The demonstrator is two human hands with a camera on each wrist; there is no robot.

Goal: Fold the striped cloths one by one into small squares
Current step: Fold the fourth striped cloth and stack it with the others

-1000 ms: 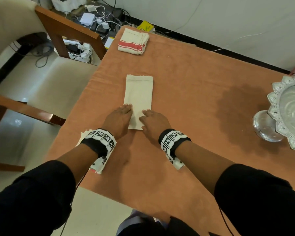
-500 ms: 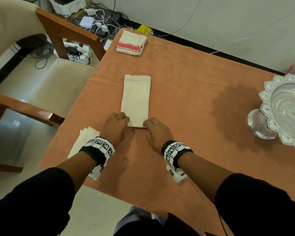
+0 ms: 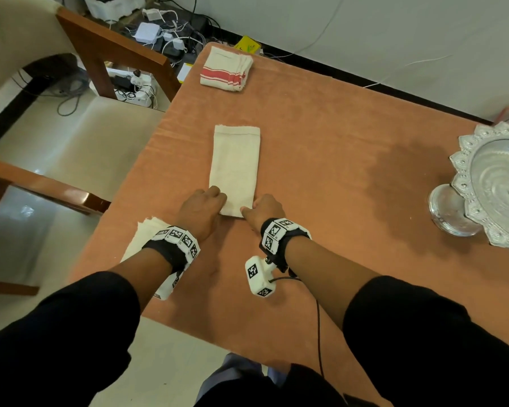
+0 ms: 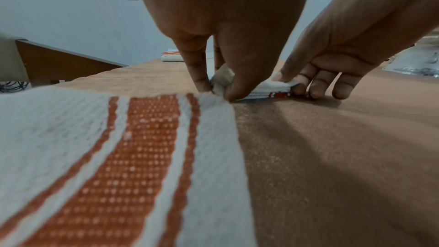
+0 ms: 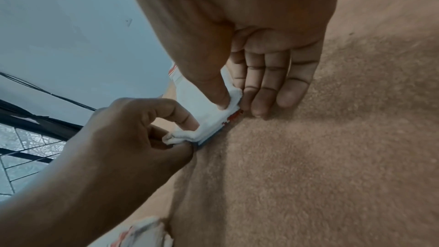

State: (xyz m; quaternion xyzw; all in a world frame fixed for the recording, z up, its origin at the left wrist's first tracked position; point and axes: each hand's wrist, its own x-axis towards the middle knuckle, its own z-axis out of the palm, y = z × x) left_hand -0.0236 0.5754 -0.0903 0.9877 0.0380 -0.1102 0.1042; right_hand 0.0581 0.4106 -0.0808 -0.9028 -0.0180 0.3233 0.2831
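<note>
**Near corners of folded cloth pinched**

The left hand pinches the near left corner of the long cream folded cloth on the orange table. The right hand pinches its right corner, thumb on top. Only the wrist views show its red stripe underneath. The ornate silver bowl holds nothing visible.

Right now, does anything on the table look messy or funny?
One thing: the waiting striped cloth hangs over the table's near left edge, under the left hand's wrist. The long folded cloth lies straight, both hands pinching its near corners.
</note>
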